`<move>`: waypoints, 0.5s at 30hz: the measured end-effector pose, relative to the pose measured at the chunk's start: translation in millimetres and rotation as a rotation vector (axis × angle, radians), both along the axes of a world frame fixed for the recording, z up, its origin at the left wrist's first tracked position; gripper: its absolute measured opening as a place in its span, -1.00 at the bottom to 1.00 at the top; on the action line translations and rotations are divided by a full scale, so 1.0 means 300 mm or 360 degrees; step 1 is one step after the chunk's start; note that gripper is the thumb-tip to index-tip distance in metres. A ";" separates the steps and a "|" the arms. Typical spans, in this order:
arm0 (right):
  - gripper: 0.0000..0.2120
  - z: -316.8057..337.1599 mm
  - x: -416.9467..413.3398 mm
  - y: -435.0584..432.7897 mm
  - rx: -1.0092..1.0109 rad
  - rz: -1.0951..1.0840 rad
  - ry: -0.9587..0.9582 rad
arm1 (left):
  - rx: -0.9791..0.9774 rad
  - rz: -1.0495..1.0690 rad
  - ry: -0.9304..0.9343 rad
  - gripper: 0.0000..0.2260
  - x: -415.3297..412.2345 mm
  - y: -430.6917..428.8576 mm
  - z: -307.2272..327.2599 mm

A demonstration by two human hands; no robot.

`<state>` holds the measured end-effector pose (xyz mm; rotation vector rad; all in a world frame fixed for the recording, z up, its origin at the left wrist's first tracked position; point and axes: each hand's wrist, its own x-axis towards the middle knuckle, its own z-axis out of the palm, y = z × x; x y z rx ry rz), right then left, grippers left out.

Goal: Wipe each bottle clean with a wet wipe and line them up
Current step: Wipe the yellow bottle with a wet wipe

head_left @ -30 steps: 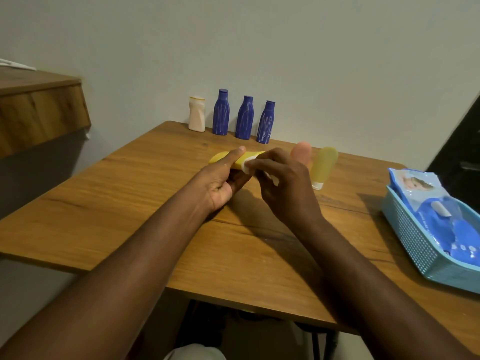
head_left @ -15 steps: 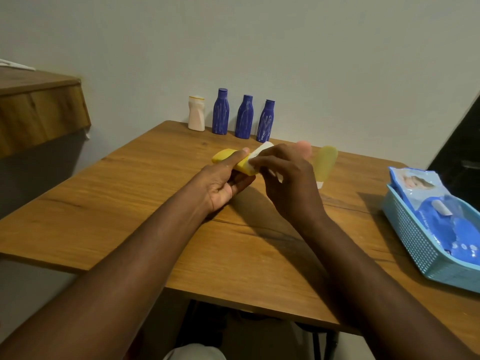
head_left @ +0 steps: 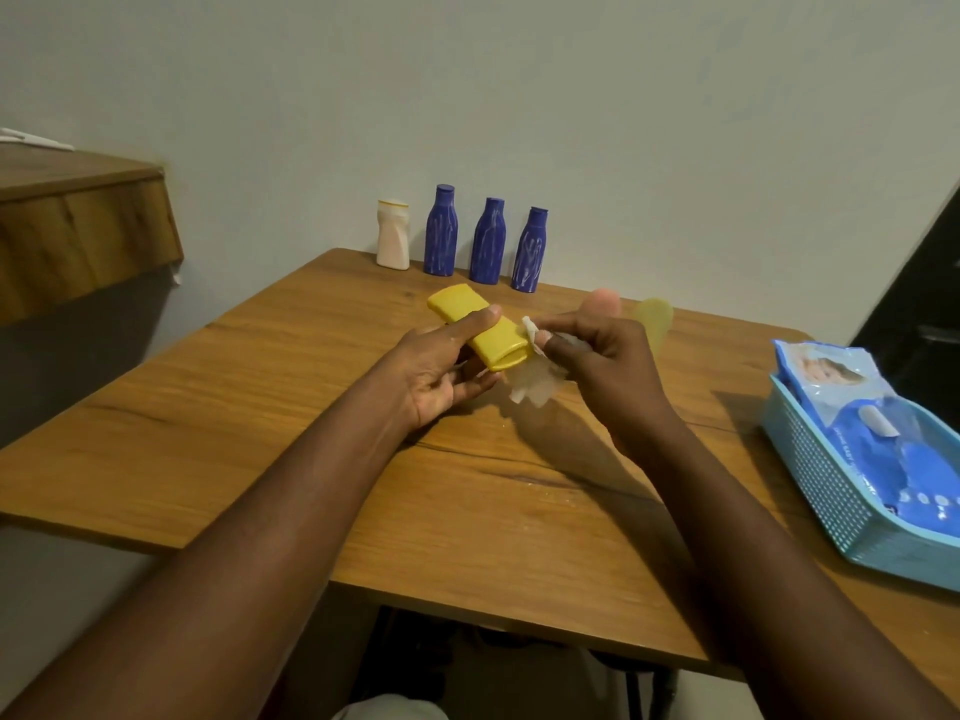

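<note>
My left hand [head_left: 441, 366] grips a flat yellow bottle [head_left: 470, 322] above the table, lying on its side and angled toward the back left. My right hand [head_left: 597, 356] pinches a crumpled white wet wipe [head_left: 535, 379] against the bottle's near end. Along the wall stand a cream bottle [head_left: 393, 234] and three blue bottles [head_left: 488, 241] in a row. Behind my right hand are a pinkish bottle [head_left: 602, 299] and a pale yellow-green bottle [head_left: 655, 322], both partly hidden.
A light blue basket [head_left: 821, 485] at the table's right edge holds a blue pack of wet wipes [head_left: 852, 402]. The wooden table [head_left: 260, 407] meets the wall at the back. A wooden shelf [head_left: 78, 220] juts out at left.
The yellow bottle has swung further toward the back left and shows more of its length. The wipe has slid to its near end and now hangs loose below my right fingers.
</note>
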<state>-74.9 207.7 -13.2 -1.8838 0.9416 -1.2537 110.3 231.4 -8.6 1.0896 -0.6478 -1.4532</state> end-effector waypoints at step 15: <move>-0.87 0.010 -0.024 -0.024 -0.0067 -0.0342 -0.0432 | -0.0257 -0.0827 -0.0659 -0.62 -0.026 0.057 -0.008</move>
